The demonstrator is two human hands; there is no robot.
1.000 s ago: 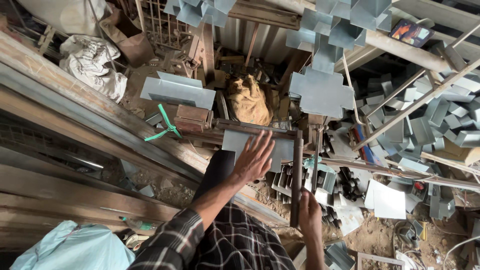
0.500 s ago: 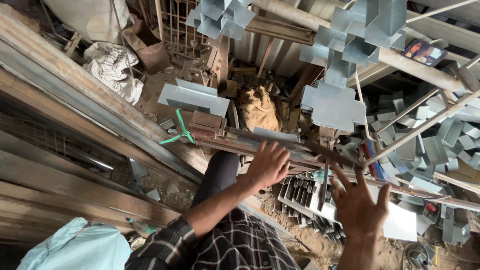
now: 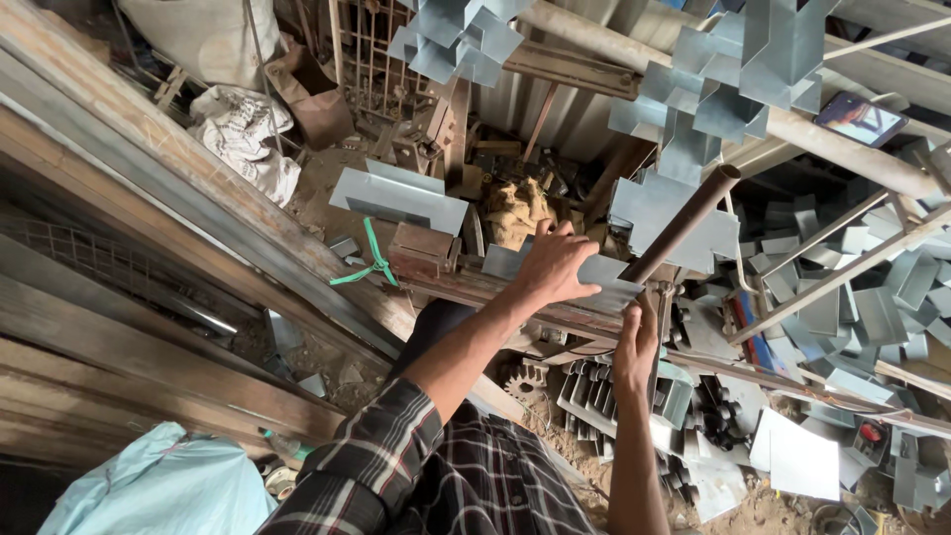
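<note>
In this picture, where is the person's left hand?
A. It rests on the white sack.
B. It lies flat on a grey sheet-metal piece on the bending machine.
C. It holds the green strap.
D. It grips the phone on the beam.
B: the left hand lies spread, palm down, on the grey sheet-metal piece, while the right hand grips the brown lever pipe lower down.

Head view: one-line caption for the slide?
Left hand presses a grey metal sheet on a rusty press; right hand grips its lever.
</note>
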